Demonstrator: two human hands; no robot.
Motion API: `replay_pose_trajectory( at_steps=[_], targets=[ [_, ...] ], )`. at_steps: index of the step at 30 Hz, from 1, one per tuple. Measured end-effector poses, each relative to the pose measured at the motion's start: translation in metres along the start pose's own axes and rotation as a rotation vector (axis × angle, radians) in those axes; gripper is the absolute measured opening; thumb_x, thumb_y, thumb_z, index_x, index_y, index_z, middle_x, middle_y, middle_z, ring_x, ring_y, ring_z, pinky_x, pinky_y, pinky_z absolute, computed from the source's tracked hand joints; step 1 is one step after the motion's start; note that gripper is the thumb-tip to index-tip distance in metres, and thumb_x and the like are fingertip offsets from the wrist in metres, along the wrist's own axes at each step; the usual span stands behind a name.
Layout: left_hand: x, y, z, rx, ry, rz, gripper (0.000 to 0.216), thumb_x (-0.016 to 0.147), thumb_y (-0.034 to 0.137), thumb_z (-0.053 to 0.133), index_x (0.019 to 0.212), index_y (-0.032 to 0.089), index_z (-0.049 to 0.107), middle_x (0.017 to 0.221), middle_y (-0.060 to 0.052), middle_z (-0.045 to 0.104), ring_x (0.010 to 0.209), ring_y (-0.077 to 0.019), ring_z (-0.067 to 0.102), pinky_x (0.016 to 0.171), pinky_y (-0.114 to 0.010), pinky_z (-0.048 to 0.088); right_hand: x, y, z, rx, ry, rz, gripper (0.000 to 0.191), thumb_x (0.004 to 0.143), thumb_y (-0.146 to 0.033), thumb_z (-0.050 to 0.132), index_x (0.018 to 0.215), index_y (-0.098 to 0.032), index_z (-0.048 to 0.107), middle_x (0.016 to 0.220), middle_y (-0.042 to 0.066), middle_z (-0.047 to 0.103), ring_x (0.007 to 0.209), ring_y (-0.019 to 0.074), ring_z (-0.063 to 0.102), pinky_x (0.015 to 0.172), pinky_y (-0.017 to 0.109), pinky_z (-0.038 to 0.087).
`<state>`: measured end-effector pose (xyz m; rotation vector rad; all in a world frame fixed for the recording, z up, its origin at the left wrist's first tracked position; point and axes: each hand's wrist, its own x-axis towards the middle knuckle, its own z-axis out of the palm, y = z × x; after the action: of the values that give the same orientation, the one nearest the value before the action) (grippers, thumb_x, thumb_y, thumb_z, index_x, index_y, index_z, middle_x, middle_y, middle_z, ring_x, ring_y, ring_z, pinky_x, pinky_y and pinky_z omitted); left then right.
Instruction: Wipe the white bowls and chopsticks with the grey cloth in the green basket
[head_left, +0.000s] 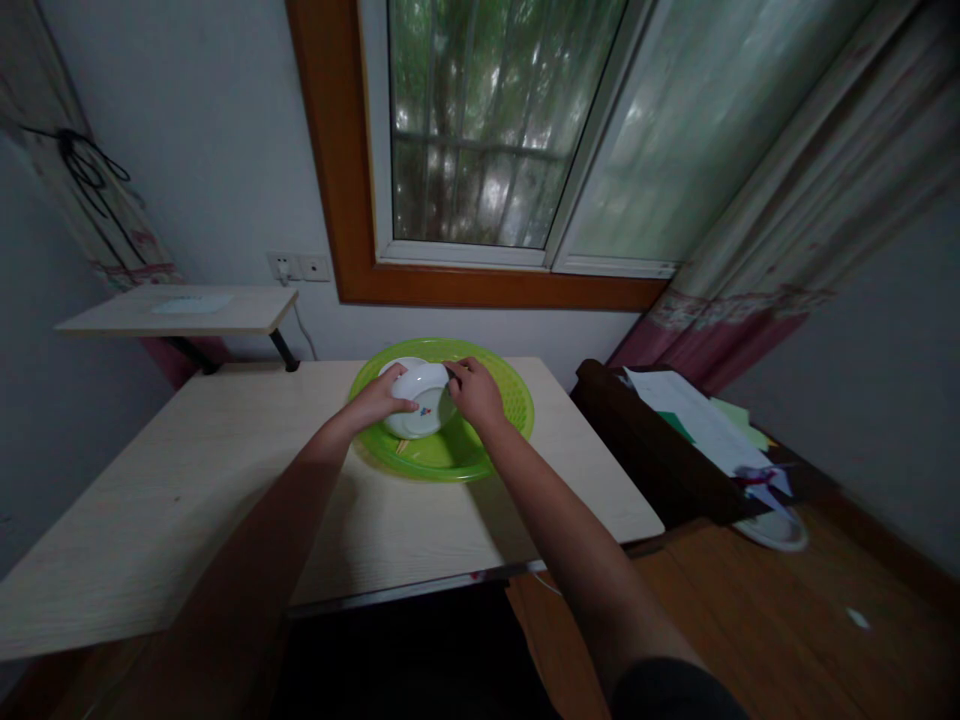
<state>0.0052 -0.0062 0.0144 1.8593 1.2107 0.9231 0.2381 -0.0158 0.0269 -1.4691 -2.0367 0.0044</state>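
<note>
My left hand [381,398] grips the left rim of a white bowl [424,408], its thumb over the inside. The bowl is tilted towards me and shows a small coloured print. My right hand [475,392] is closed at the bowl's upper right rim; its fingertips are partly hidden. A second white dish [405,362] shows behind the bowl, mostly covered. Both hands are over a large round green plastic basin [517,410] with a perforated side. The ends of thin light sticks, perhaps chopsticks [403,446], stick out below the bowl inside the basin.
The basin stands on a pale wooden table [247,440] against the wall below a window. A small raised shelf [187,312] stands at the left. To the right, a dark brown piece of furniture [645,440] bears papers [682,410].
</note>
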Motion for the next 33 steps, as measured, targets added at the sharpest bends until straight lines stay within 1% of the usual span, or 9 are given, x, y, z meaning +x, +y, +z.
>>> replay_pose_trajectory(
  at_steps=[7,10,13,18,21,28,30,33],
  targets=[
    [0.0,-0.002,-0.001,0.022,-0.003,0.018,0.057,0.062,0.033,0.082,0.112,0.022,0.056,0.111,-0.004,0.067,0.106,-0.0279,0.065,0.095,-0.039,0.053,0.002,0.001,0.001,0.007,0.006,-0.107,0.045,0.098,-0.016,0.053,0.138,-0.021,0.072,0.129,0.014,0.067,0.123,0.0281,0.059,0.111,0.041,0.048],
    [0.0,-0.002,-0.001,0.018,-0.007,0.026,0.058,0.063,0.033,0.082,0.113,0.021,0.057,0.112,-0.004,0.067,0.107,-0.0278,0.065,0.095,-0.039,0.052,0.002,0.001,0.001,0.02,0.011,-0.119,0.045,0.097,-0.015,0.054,0.138,-0.021,0.072,0.129,0.014,0.067,0.123,0.0281,0.059,0.111,0.041,0.048],
    [0.001,-0.003,-0.001,0.012,-0.006,0.018,0.06,0.062,0.034,0.083,0.115,0.022,0.057,0.113,-0.004,0.067,0.109,-0.0283,0.065,0.097,-0.04,0.052,0.001,0.0,0.0,0.039,0.024,-0.081,0.043,0.097,-0.015,0.053,0.135,-0.021,0.074,0.128,0.013,0.068,0.122,0.0272,0.06,0.111,0.04,0.048],
    [0.003,-0.009,-0.001,0.004,-0.013,0.037,0.059,0.063,0.034,0.083,0.114,0.021,0.057,0.114,-0.005,0.067,0.11,-0.0283,0.065,0.097,-0.04,0.052,0.001,0.001,0.001,0.085,0.026,0.024,0.043,0.095,-0.012,0.051,0.13,-0.019,0.075,0.127,0.012,0.069,0.118,0.024,0.064,0.11,0.035,0.049],
    [0.004,-0.011,-0.001,0.01,-0.009,0.039,0.058,0.064,0.033,0.083,0.115,0.021,0.058,0.115,-0.005,0.066,0.109,-0.028,0.065,0.097,-0.039,0.052,0.001,0.003,0.002,0.091,0.013,0.039,0.043,0.094,-0.011,0.051,0.13,-0.019,0.074,0.128,0.012,0.07,0.118,0.0235,0.065,0.11,0.034,0.049],
    [0.004,-0.011,-0.002,0.033,-0.004,0.019,0.061,0.065,0.034,0.085,0.119,0.022,0.06,0.119,-0.006,0.068,0.112,-0.0292,0.065,0.101,-0.041,0.051,0.001,0.0,0.002,0.143,0.028,-0.086,0.05,0.094,-0.009,0.052,0.139,-0.019,0.069,0.137,0.01,0.073,0.126,0.0232,0.065,0.117,0.039,0.046],
    [0.005,-0.014,-0.002,0.027,-0.005,0.029,0.061,0.065,0.034,0.084,0.12,0.021,0.06,0.121,-0.006,0.068,0.113,-0.0295,0.065,0.102,-0.041,0.051,0.001,-0.002,0.001,0.169,0.019,-0.166,0.051,0.093,-0.009,0.052,0.14,-0.019,0.068,0.14,0.009,0.072,0.129,0.0223,0.065,0.118,0.039,0.046],
    [0.008,-0.017,-0.001,0.014,0.0,0.041,0.061,0.065,0.035,0.084,0.119,0.02,0.061,0.12,-0.007,0.068,0.114,-0.0299,0.065,0.103,-0.042,0.051,-0.001,-0.006,0.0,0.198,-0.031,-0.325,0.052,0.093,-0.008,0.055,0.141,-0.021,0.068,0.147,0.008,0.068,0.139,0.0209,0.06,0.122,0.041,0.042]
  ],
)
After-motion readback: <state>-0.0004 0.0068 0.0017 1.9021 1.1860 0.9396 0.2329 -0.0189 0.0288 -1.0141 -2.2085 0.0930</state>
